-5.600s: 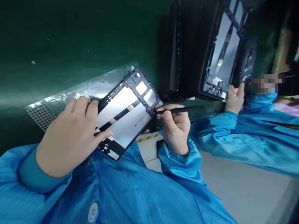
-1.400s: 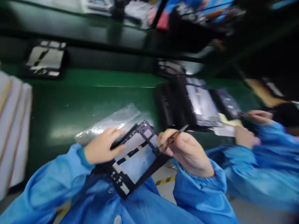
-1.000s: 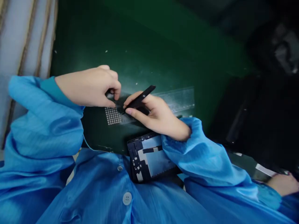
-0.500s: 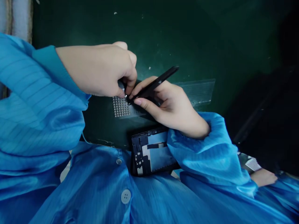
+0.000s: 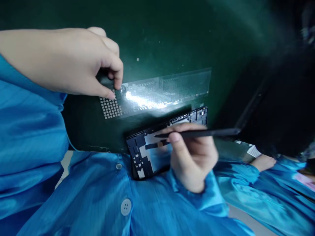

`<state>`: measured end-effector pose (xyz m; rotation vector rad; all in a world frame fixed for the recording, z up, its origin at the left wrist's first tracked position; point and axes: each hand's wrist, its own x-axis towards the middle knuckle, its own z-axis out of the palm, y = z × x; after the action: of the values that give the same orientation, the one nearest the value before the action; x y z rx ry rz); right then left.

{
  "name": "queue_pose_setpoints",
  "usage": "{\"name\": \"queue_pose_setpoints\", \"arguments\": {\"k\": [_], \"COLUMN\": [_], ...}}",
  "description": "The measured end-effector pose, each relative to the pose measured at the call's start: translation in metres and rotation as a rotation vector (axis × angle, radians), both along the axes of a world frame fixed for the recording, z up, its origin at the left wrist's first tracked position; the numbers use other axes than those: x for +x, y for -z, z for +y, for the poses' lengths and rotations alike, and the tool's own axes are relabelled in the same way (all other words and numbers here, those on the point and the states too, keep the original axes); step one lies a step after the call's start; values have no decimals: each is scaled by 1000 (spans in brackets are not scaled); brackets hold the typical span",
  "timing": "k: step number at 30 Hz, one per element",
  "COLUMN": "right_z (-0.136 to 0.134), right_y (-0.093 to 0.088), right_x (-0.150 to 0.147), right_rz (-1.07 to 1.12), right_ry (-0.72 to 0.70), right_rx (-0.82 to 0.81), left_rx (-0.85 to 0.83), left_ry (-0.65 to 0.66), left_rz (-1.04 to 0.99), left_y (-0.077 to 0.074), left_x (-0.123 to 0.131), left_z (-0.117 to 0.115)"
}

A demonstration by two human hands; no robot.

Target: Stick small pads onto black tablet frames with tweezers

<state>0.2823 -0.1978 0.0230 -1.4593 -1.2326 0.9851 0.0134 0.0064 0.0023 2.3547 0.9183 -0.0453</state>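
Note:
My left hand (image 5: pixel 83 62) is closed, its thumb and forefinger pinched down on a clear sheet of small square pads (image 5: pixel 110 106). The grey pads form a grid at the sheet's left end, partly under the thumb. My right hand (image 5: pixel 194 155) grips black tweezers (image 5: pixel 197 133), held nearly level with the tips pointing left. Those tips are over an opened device, like a phone or tablet body (image 5: pixel 137 154), which has a black frame, a pale blue inner panel and a short dark strip. Whether the tips hold a pad is too small to tell.
The clear part of the sheet (image 5: pixel 167 87) runs rightward over the dark green table (image 5: pixel 157 29). A white speck (image 5: pixel 137 59) lies beyond it. A large dark shape (image 5: pixel 275 98) fills the right side. Another person's hand (image 5: pixel 263 162) shows at the lower right.
My right hand has moved with the tweezers from the pad grid down and right to over the device. My left hand stays at the grid. The view has shifted, and more of the sheet shows.

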Motion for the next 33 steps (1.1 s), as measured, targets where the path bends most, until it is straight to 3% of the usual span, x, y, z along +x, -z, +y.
{"name": "queue_pose_setpoints", "arguments": {"k": [3,7,10,13,15,18,20,23,27,33], "right_z": [-27,-21,-20,-20,-9,33,70,112,121,122], "right_y": [19,33,30,13,-4,-19,-16,3,21,15], "right_x": [-13,-22,-19,-12,-9,-9,-13,-21,-24,-25], "right_rz": [-47,-106,-152,-236,-266,-240,-229,-251,-248,-253], "right_ry": [44,23,-7,-94,-173,-350,-517,-704,-734,-761], "right_rx": [152,238,246,201,138,76,64,45,23,6], "left_rx": [51,76,113,144,128,94,81,46,-16,33], "left_ry": [-5,-17,10,57,33,3,18,16,-18,15], "left_rz": [-27,-94,-114,-119,-116,-40,57,165,226,107], "left_y": [7,11,15,18,15,5,-4,-15,-22,-12], "left_x": [-5,-7,-8,-9,-6,0,6,14,21,15], "left_z": [-1,-4,-1,1,0,-4,-4,-3,-4,-5]}}
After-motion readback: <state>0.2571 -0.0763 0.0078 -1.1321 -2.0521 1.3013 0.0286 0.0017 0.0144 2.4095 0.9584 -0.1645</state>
